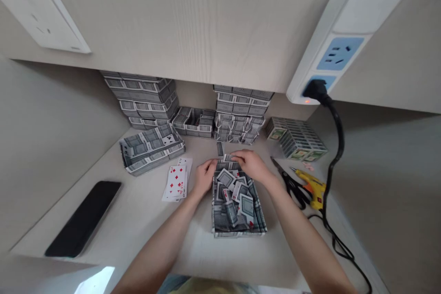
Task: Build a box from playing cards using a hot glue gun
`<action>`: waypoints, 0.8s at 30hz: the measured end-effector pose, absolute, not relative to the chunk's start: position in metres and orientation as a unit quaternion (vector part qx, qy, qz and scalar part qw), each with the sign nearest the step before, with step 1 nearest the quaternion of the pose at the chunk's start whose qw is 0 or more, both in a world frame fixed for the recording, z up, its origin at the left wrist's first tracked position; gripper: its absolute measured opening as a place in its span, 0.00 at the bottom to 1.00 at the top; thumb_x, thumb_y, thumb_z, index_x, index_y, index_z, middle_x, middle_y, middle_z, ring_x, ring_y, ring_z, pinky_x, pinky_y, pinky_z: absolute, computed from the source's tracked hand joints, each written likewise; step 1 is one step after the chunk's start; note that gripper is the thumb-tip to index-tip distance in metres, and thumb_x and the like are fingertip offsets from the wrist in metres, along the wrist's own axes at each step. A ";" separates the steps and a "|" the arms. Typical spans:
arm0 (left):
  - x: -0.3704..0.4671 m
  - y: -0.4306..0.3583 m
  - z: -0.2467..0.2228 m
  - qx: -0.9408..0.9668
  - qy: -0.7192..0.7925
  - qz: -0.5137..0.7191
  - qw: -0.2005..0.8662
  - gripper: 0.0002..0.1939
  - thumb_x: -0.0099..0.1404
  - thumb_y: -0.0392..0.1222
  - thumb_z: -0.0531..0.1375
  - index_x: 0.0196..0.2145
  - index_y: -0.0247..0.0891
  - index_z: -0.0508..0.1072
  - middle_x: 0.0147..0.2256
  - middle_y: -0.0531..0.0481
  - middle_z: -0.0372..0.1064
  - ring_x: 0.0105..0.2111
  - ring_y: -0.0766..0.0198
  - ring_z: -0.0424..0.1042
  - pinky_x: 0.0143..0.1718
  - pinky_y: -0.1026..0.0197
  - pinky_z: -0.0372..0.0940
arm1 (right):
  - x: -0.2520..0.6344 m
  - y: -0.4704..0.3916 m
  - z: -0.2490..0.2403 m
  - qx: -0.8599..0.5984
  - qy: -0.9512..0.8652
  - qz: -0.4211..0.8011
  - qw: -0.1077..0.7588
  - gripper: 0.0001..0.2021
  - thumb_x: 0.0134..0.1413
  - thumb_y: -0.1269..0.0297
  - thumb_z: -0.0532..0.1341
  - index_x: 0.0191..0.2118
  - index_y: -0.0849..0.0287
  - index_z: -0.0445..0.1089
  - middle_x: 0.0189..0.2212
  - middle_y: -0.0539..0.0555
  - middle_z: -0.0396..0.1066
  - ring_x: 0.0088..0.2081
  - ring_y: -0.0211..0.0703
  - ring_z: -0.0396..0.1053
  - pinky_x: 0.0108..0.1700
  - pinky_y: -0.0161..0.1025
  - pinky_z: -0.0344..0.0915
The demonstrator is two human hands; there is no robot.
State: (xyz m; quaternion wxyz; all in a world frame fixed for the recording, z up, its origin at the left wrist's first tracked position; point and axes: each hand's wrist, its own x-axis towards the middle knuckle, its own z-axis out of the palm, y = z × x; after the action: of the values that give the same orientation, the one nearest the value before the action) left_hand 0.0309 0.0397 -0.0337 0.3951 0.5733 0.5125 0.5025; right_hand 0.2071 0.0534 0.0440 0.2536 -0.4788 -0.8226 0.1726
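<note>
A long open box (239, 234) built from folded playing cards lies in front of me, with several loose folded cards (246, 206) inside. My left hand (206, 175) is closed at the far left corner of the box, fingertips against its wall. At the far end, my right hand (252, 164) reaches across the rim, its fingers pinched on a folded playing card (228, 158). The fingertips are small in view, so the exact grip is partly hidden. Just beyond them another grey-backed folded card (220, 149) lies on the desk.
Face-up playing cards (176, 183) and a second card box (151, 149) lie left, beyond a black phone (84, 218). Stacked card boxes (146, 96) line the back. Scissors (292, 186), a yellow glue gun (313, 188) and its black cable (332, 147) are right, below a power strip (339, 46).
</note>
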 end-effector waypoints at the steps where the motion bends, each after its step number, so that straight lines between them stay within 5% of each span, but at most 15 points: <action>1: 0.031 0.040 -0.034 0.571 0.511 0.505 0.397 0.17 0.59 0.46 0.50 0.33 0.34 0.74 0.28 0.51 0.71 0.31 0.64 0.67 0.34 0.65 0.61 | 0.205 0.054 0.044 -0.479 -0.826 0.167 0.246 0.11 0.55 0.70 0.53 0.38 0.57 0.73 0.38 0.54 0.74 0.40 0.43 0.70 0.44 0.37 0.62; 15: 0.032 0.041 -0.038 0.566 0.521 0.502 0.395 0.19 0.60 0.51 0.50 0.23 0.34 0.68 0.20 0.55 0.63 0.24 0.68 0.61 0.26 0.67 0.56 | 0.193 0.059 0.055 -0.461 -0.865 0.119 0.156 0.11 0.54 0.70 0.54 0.39 0.58 0.72 0.33 0.54 0.73 0.36 0.41 0.67 0.38 0.34 0.58; 24: 0.034 0.043 -0.038 0.570 0.475 0.478 0.470 0.24 0.63 0.53 0.44 0.31 0.32 0.72 0.29 0.49 0.70 0.31 0.63 0.65 0.34 0.63 0.60 | 0.184 0.064 0.055 -0.450 -0.879 0.112 0.113 0.11 0.53 0.70 0.53 0.40 0.57 0.71 0.37 0.55 0.73 0.40 0.43 0.67 0.39 0.34 0.57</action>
State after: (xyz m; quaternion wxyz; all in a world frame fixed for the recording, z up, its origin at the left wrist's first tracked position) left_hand 0.0337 0.0427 -0.0380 0.4696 0.5702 0.4750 0.4783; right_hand 0.1839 0.0643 0.0551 0.1128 -0.4500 -0.8788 0.1119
